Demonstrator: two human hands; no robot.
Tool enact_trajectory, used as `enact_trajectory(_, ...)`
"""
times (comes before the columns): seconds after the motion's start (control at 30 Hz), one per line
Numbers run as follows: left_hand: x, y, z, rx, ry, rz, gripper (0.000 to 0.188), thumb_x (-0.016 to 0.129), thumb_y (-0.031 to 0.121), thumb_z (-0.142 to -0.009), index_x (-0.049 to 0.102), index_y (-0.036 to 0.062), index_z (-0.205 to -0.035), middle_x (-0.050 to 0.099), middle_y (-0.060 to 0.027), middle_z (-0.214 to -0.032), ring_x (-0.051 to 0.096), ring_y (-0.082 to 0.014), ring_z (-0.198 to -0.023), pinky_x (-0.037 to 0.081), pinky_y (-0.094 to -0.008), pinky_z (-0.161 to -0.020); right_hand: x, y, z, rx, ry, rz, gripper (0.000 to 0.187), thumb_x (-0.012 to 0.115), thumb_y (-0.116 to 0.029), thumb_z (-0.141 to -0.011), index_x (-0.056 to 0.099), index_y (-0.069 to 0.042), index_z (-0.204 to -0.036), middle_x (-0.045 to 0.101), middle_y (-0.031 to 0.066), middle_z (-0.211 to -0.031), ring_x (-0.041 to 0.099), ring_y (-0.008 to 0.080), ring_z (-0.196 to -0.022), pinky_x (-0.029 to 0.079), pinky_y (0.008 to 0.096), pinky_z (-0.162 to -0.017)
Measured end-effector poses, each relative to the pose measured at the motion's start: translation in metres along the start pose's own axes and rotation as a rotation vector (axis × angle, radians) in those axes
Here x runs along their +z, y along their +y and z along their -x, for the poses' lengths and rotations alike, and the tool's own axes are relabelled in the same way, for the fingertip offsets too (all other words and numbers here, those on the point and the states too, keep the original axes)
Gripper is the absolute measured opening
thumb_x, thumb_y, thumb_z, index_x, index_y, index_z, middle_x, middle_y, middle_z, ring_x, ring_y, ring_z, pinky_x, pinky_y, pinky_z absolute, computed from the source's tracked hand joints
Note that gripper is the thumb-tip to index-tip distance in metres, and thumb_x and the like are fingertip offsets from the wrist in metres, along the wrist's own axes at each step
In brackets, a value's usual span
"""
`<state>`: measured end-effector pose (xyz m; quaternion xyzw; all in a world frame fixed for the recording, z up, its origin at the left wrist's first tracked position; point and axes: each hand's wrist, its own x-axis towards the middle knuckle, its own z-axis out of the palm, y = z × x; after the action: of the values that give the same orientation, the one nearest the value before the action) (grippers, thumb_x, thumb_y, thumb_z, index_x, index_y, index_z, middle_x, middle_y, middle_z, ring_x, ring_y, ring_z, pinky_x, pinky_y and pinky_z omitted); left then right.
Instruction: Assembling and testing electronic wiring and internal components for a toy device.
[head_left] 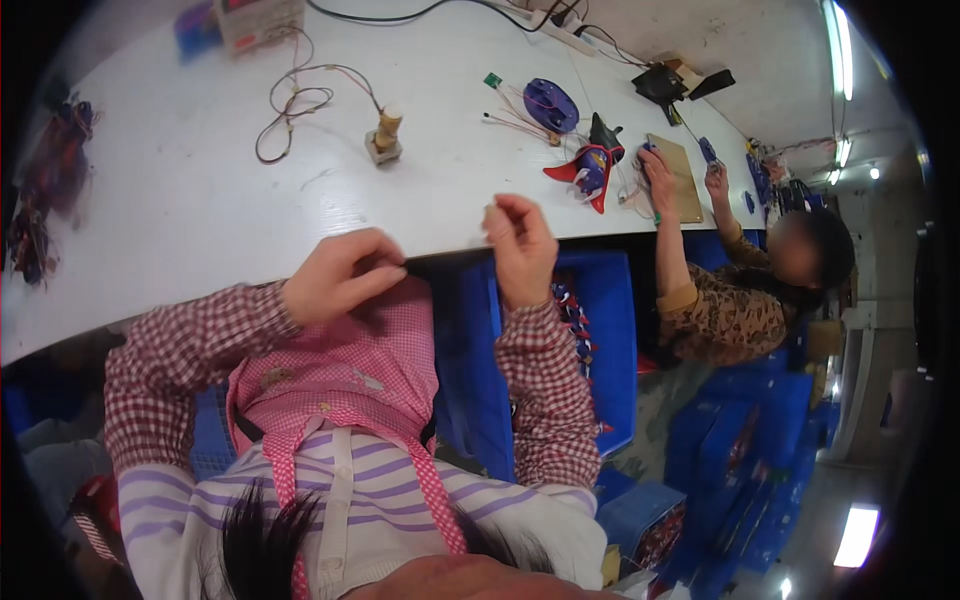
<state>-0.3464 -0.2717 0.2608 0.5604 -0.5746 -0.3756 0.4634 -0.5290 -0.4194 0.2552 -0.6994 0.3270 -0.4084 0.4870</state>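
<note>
My left hand [345, 275] hovers over the front edge of the white table [420, 215], above the lap of my pink checked apron [350, 360]. Its fingers are loosely bent, the thumb stands a little apart from them, and I see nothing in it. My right hand [522, 248] is raised at the table edge, thumb and fingers curled together. Whatever is pinched there, if anything, is too small to make out. Nearest to it on the table lies a purple figure with red wings and a black part [593, 172].
A wired block with a tan top [384, 140] stands on the table. Beyond the figure lie a purple oval shell [551, 105] and a green circuit board [493, 79]. At right a co-worker [735, 300] handles parts over a brown board [680, 180]. A blue bin [610, 350] sits below the edge.
</note>
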Motion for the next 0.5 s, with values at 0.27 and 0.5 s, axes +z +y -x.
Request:
enact_trajectory(0.27, 0.037, -0.034, -0.058, 0.295, 0.13, -0.279, 0.015, 0.061, 0.01, -0.083, 0.058, 0.0039, -0.095, 0.056, -0.0066, -0.083, 0.053, -0.0164, -0.07, 0.045, -0.0246, -0.064, -0.071, 0.019, -0.186, -0.059, -0.101, 0.587, 0.041, 0.06, -0.029, -0.084, 0.059, 0.002, -0.111, 0.063, 0.0106, -0.099, 0.058, 0.018, -0.089, 0.047, 0.0264, -0.079)
enact_trajectory(0.5, 0.028, -0.04, -0.069, 0.125, 0.097, -0.164, 0.017, 0.061, 0.011, -0.083, 0.056, 0.0045, -0.098, 0.054, -0.0067, -0.085, 0.052, -0.0171, -0.072, 0.045, -0.0251, -0.065, -0.075, 0.058, -0.297, 0.082, -0.346, 1.194, 0.056, 0.054, -0.046, -0.082, 0.059, -0.001, -0.115, 0.063, 0.0113, -0.109, 0.06, 0.0241, -0.097, 0.048, 0.0321, -0.084)
